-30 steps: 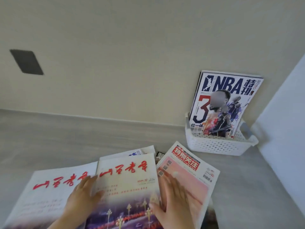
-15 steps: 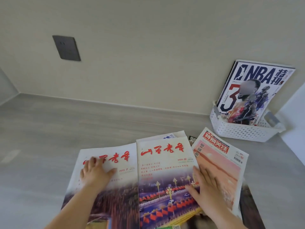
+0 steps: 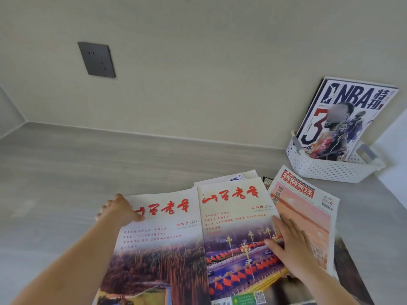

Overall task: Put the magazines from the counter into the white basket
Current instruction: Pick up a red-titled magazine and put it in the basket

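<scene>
Several magazines lie fanned out on the grey counter (image 3: 66,172). The left one (image 3: 158,238) and the middle one (image 3: 233,227) carry red brush titles, and a pink-covered one (image 3: 308,216) lies to the right. More covers peek out beneath them. My left hand (image 3: 119,210) grips the far left corner of the left magazine, thumb on the cover and fingers curled over its edge. My right hand (image 3: 288,245) rests flat on the middle magazine's right edge. The white perforated basket (image 3: 326,170) stands at the back right, with an NBA magazine (image 3: 343,119) upright in it against the wall.
A dark wall socket (image 3: 97,59) sits on the beige wall above the counter's left part. A white panel (image 3: 396,155) rises just right of the basket. Bare counter stretches to the left and behind the magazines.
My left hand has slid from the middle of the left cover up to its far left corner and taken hold there. My right hand stays flat. The view has shifted left.
</scene>
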The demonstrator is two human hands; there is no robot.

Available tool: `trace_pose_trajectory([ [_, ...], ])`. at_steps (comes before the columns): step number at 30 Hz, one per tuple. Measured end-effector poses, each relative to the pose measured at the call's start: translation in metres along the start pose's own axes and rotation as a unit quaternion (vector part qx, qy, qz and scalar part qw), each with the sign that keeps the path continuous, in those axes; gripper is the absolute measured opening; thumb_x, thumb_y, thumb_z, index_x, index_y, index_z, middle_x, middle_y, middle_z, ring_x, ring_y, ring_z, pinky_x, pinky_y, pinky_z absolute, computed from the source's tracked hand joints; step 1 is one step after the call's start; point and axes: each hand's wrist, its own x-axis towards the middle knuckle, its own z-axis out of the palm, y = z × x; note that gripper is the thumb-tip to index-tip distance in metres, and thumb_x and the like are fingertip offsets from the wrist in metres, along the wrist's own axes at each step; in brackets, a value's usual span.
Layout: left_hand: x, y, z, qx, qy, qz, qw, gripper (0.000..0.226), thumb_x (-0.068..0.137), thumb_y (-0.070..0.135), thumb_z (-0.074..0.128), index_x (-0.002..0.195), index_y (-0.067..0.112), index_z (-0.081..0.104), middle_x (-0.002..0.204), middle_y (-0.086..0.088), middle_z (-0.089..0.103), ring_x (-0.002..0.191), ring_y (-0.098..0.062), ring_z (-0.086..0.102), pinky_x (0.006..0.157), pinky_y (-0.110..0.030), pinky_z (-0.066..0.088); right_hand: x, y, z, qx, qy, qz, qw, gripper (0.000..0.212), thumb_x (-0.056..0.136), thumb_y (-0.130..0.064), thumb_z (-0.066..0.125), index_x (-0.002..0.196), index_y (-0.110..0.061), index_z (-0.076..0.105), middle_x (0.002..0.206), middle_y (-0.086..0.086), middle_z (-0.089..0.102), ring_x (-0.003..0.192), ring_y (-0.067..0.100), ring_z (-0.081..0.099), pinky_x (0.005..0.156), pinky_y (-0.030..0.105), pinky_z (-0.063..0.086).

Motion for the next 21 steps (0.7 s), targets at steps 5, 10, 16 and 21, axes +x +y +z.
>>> trace_pose_trajectory([
  [5, 0.012, -0.004, -0.001, -0.040, -0.033, -0.034, 0.998, 0.076, 0.063, 0.026, 0.079, 0.123, -0.002, 0.041, 0.125, -0.021, 0.052, 0.118, -0.036, 0.046, 0.105, -0.043, 0.035, -0.002, -0.001, -0.002, 0.009, 0.003, -0.001, 1.000, 0.065, 0.090, -0.046, 0.037, 0.141, -0.029, 0.000, 0.155, -0.004, -0.003, 0.142, 0.017, -0.005, 0.116, 0.039, 0.000],
  [10, 0.003, -0.006, -0.013, -0.150, -0.001, 0.058, 0.987, 0.011, 0.079, -0.004, 0.051, 0.086, -0.003, 0.059, 0.072, -0.014, 0.056, 0.077, -0.031, 0.054, 0.066, -0.032, 0.043, -0.002, 0.000, -0.001, 0.010, 0.007, -0.001, 1.000, 0.063, 0.090, -0.046, 0.038, 0.141, -0.030, 0.003, 0.155, -0.005, -0.003, 0.143, 0.017, -0.004, 0.116, 0.040, 0.001],
  [16, -0.039, 0.007, -0.057, -0.322, -0.019, 0.188, 0.928, 0.017, 0.085, -0.007, 0.044, 0.095, 0.007, 0.045, 0.083, -0.013, 0.058, 0.079, -0.031, 0.055, 0.061, -0.032, 0.045, 0.000, -0.034, -0.010, 0.048, 0.124, -0.006, 0.991, 0.050, 0.088, -0.036, 0.046, 0.134, -0.028, 0.028, 0.152, -0.002, 0.021, 0.141, 0.021, 0.009, 0.115, 0.038, 0.011],
  [21, -0.082, 0.020, -0.096, -0.405, -0.038, 0.313, 0.858, 0.027, 0.086, -0.006, 0.045, 0.078, 0.019, 0.050, 0.066, 0.000, 0.067, 0.054, -0.012, 0.064, 0.050, -0.023, 0.050, 0.006, -0.090, -0.018, 0.265, 0.069, -0.084, 0.958, 0.058, 0.087, -0.029, 0.053, 0.137, -0.023, 0.025, 0.145, -0.002, 0.033, 0.134, 0.015, 0.029, 0.108, 0.031, 0.027],
])
